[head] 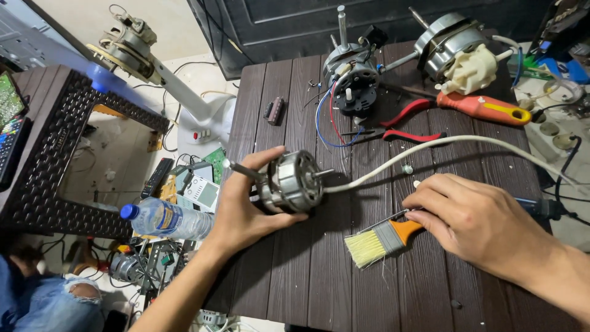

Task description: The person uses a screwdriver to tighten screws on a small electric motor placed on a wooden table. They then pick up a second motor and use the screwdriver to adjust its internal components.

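the small electric motor (pixel 289 181) sits at the left edge of the dark slatted table (pixel 319 283), near the middle of the view. its shaft runs roughly left to right, tilted a little: the longer end points up and to the left past the table edge, the shorter stub points right toward the white cable (pixel 430 147). the left hand (pixel 243 206) is wrapped around the motor's body from below and behind, thumb along the top; the palm hides the motor's underside and the fingers are mostly out of sight behind it.

the right hand (pixel 473 215) lies knuckles-up on the table and is closed on the orange handle of a paint brush (pixel 381 240). most of the handle is covered by the fingers, so only its neck, the metal band and the pale bristles show; the bristles point down and to the left and rest on the table.

farther back stand two larger motors (pixel 353 74), the right one with a cream plastic gearbox (pixel 470 67), its top cut off by the frame. red-handled pliers (pixel 409 126) and an orange tool (pixel 482 107) lie between them and the cable. left of the table, a plastic water bottle (pixel 166 220) lies among clutter on the floor that is hard to make out.
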